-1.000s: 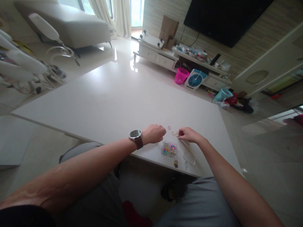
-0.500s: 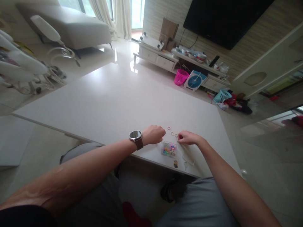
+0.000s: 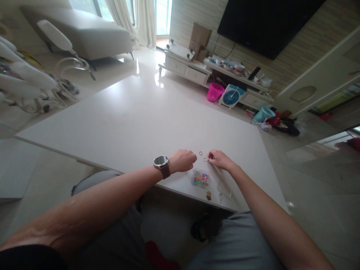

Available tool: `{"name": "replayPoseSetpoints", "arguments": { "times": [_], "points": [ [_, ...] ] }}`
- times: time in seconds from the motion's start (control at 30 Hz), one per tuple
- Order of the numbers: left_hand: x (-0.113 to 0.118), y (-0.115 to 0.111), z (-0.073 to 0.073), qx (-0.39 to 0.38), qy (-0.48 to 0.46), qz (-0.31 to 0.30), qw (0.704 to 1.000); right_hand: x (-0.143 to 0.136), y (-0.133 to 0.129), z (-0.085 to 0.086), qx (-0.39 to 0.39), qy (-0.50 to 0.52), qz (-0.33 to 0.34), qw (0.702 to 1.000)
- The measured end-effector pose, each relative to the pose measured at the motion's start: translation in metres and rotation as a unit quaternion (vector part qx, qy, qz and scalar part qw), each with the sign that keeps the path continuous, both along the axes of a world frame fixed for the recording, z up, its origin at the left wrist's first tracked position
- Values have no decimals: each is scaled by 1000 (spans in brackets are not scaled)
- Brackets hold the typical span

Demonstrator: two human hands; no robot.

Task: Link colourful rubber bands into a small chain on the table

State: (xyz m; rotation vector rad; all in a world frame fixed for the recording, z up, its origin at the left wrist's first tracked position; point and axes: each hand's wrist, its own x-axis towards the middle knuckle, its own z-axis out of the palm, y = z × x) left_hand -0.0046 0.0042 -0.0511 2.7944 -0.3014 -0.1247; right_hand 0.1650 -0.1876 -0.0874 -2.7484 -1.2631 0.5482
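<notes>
My left hand (image 3: 183, 160), a watch on its wrist, rests on the table as a loose fist; what it holds, if anything, is hidden. Beyond the small items my right hand (image 3: 221, 159) has its thumb and fingers curled together at the tabletop, right beside a small yellow ring (image 3: 205, 159). Whatever lies between those fingertips is too small to make out. A pink ring (image 3: 200, 153) lies between the two hands. Nearer me sits a clear divided box (image 3: 200, 178) of colourful small pieces. A minion figure (image 3: 208, 195) and a small clear piece (image 3: 221, 198) lie near the table edge.
A clear flat lid-like piece (image 3: 224, 188) lies right of the box on the white table (image 3: 140, 120). My legs are under the near edge. Across the floor stand a pink basket (image 3: 215, 92), a box fan (image 3: 232, 96) and a low cabinet (image 3: 197, 75).
My right hand has moved a little left and away from me, covering the spot where a second yellow ring lay. My left hand has stayed in place.
</notes>
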Motion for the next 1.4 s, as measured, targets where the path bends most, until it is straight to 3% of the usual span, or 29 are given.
{"name": "replayPoseSetpoints", "arguments": {
  "times": [0.2,0.53,0.87,1.17,1.4],
  "points": [
    [0,0,1,4,1,0,1000,-3,0,-1,-8,12,20,1000],
    [1,-2,2,1,-1,-2,1000,-21,28,-2,74,-30,14,997],
    [0,-1,3,15,9,-1,1000,-24,35,-2,28,-35,2,999],
    [-1,-2,2,18,6,-7,1000,-16,47,-11,59,-66,-23,996],
    [-2,-1,0,7,-1,-5,1000,-10,42,-13,48,-63,-36,996]
  ]
}}
